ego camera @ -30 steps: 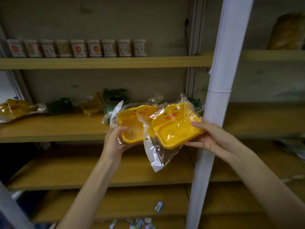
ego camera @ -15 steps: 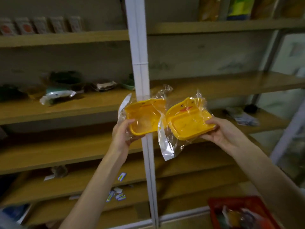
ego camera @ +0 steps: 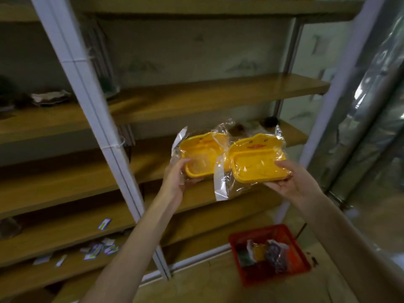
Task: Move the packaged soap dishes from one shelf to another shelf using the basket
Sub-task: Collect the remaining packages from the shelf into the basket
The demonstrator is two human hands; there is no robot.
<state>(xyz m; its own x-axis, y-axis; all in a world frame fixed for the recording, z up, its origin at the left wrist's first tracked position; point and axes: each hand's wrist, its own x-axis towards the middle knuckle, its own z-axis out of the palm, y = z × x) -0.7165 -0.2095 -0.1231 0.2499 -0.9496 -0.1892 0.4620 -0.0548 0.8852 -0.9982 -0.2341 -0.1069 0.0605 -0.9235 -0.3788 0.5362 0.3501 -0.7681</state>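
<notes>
- Since the earlier frame the view has swung right; the red basket (ego camera: 270, 254) now shows fully on the floor.
- Wooden shelves (ego camera: 196, 95) stand behind.
- Left hand (ego camera: 177, 178) grips one packaged soap dish (ego camera: 201, 154).
- Right hand (ego camera: 288, 182) grips the other soap dish (ego camera: 255, 160), touching the first.

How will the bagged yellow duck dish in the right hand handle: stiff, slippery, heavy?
The soap dish probably stays rigid: moulded plastic. Its loose clear bag may slide. Likely light; the right hand holds it by one edge.
</notes>
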